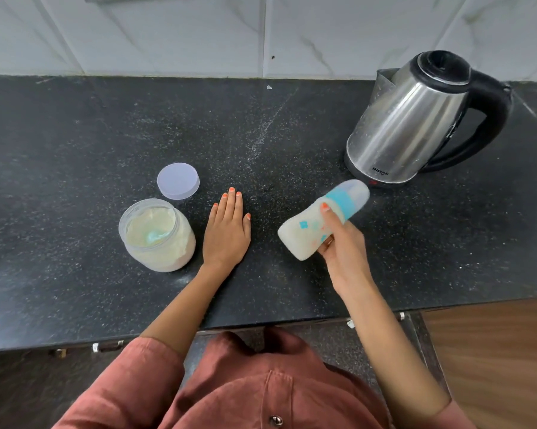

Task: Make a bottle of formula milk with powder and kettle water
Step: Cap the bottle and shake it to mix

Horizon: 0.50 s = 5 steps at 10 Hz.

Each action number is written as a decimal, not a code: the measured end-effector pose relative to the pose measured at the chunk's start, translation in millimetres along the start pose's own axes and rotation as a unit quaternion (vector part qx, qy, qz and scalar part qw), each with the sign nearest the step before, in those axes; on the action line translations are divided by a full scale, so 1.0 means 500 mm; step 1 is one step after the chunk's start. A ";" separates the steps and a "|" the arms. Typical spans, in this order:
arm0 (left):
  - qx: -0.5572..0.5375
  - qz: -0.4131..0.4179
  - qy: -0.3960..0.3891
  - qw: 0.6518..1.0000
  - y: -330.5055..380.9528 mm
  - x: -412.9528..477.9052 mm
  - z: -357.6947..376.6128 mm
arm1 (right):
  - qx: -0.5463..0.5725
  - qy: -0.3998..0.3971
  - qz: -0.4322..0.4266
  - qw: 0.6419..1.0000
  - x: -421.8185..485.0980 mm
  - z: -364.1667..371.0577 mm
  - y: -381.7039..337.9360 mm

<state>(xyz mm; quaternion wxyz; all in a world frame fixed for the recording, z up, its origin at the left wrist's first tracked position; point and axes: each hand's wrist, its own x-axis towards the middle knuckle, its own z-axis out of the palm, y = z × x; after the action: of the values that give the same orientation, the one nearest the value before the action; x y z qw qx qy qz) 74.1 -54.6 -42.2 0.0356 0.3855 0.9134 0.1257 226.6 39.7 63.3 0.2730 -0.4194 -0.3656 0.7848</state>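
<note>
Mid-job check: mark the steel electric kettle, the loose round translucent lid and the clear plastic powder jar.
steel electric kettle (406,125), head view, middle of its shiny body.
round translucent lid (178,181), head view, centre of its flat top.
clear plastic powder jar (168,255), head view, its near side wall.

Kettle (415,125), upper right: brushed steel, black plastic handle. Counter (75,150): dark speckled stone, slight sheen. Jar (157,235), lid (178,181), bottle (299,238): translucent plastic. Wall tiles (168,32), top: glossy, veined. Shirt (230,391): matt cloth.

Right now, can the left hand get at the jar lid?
Probably yes. The left hand lies flat and empty on the countertop; the jar lid sits just beyond its fingers, to the left, nothing between.
</note>
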 end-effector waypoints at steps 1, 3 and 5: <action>0.000 -0.001 -0.001 1.000 0.000 0.001 0.000 | -0.097 -0.056 0.015 0.994 -0.015 -0.005 0.008; -0.003 0.000 -0.002 1.000 0.001 0.000 -0.002 | 0.100 -0.038 0.103 0.989 -0.009 -0.003 -0.001; -0.001 0.000 -0.003 1.000 0.002 0.000 0.000 | 0.135 -0.077 0.153 0.976 -0.002 -0.005 -0.008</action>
<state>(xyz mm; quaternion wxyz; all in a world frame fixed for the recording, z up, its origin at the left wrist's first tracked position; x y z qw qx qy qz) 74.6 -54.1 -41.8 0.0389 0.3861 0.9131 0.1250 230.1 42.3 66.1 0.1755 -0.3680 -0.2075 0.8892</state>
